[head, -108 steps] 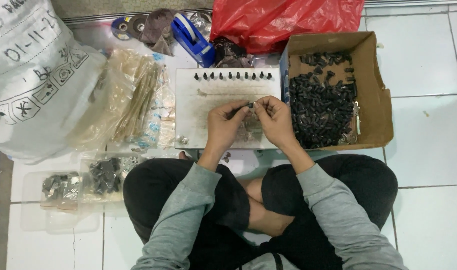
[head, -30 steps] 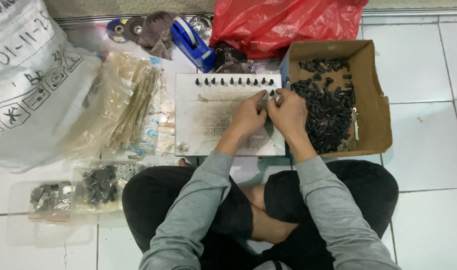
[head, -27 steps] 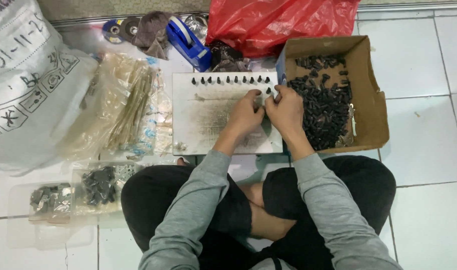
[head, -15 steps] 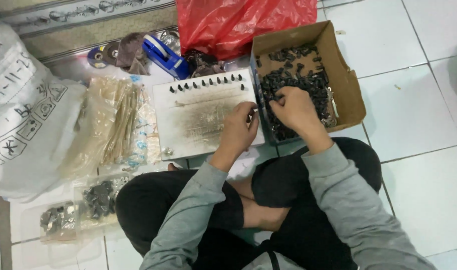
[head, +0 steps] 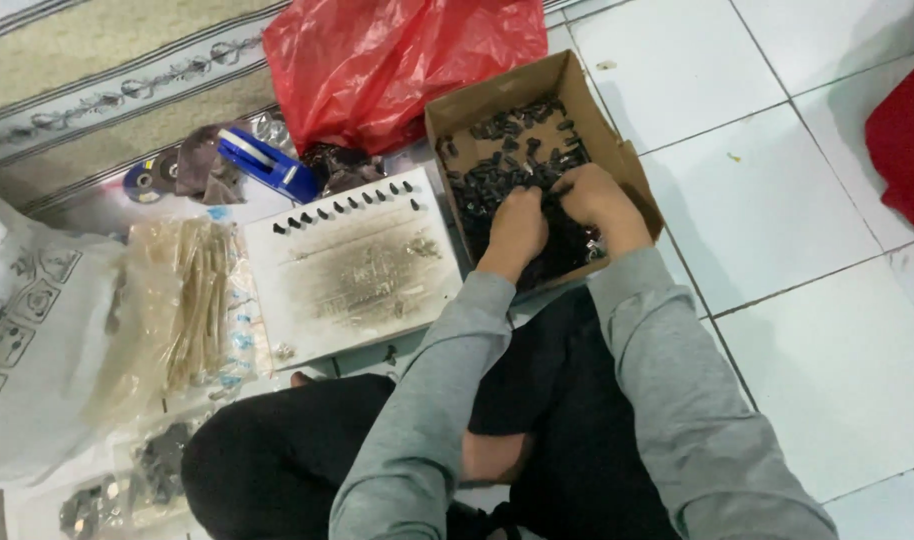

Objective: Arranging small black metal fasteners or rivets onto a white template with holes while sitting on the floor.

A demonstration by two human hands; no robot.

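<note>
Both my hands are inside a brown cardboard box [head: 447, 120] that holds several small black parts [head: 507, 150]. My left hand [head: 515, 222] reaches into the pile with its fingers curled down among the parts. My right hand [head: 597, 200] lies beside it, fingers also buried in the parts. What either hand grips is hidden. Left of the box lies a white board [head: 357, 275] with a row of small black parts [head: 347, 205] standing along its far edge.
A red plastic bag [head: 397, 60] lies behind the box. A blue tape dispenser [head: 269, 165] sits behind the board. Clear bags of pale sticks [head: 192, 300] and a large white sack [head: 27, 340] are at the left. White tiled floor extends to the right.
My hands left the white board and moved right into the cardboard box. The view has swung so the box sits nearer the middle.
</note>
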